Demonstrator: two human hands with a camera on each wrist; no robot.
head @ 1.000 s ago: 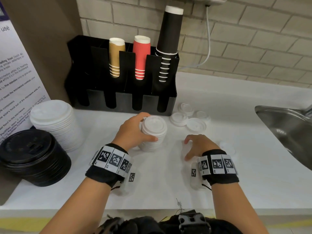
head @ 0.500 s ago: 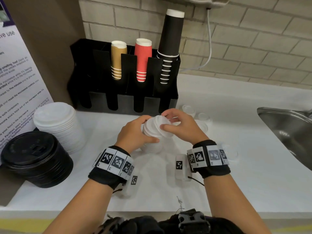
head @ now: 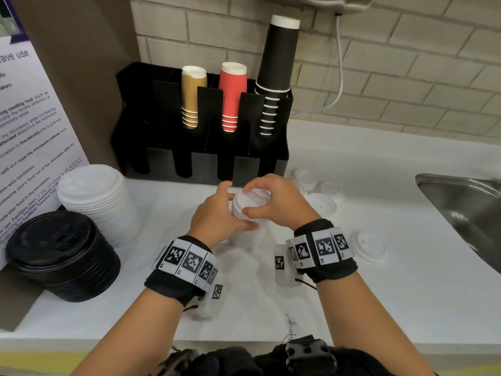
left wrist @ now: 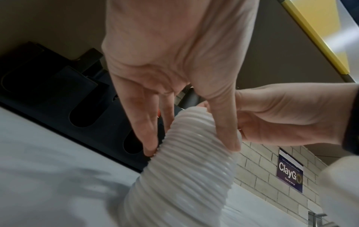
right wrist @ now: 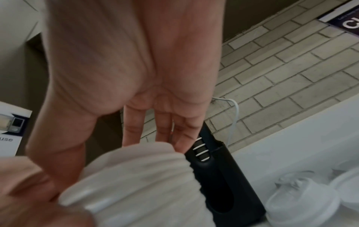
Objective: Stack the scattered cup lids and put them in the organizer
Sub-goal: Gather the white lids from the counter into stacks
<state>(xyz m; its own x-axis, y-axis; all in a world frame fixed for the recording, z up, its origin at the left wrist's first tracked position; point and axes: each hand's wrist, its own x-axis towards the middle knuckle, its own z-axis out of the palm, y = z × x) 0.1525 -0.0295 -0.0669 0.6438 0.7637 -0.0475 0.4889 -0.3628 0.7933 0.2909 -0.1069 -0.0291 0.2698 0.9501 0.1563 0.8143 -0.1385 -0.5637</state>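
Leaning slightly, the lid stack (head: 248, 210) stands between left hand (head: 217, 221) and right hand (head: 279, 202).

Even indoor light, head view sharp with bent edges; wrist views motion-blurred, soft shadows

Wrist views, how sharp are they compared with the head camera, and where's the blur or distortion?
Head view: sharp, evenly lit, wide-angle bend in the brick wall. Left wrist view: left hand fairly sharp, lid stack smeared toward its lower end. Right wrist view: softest; right hand and the stack's near rim streaked, loose lids blurred.
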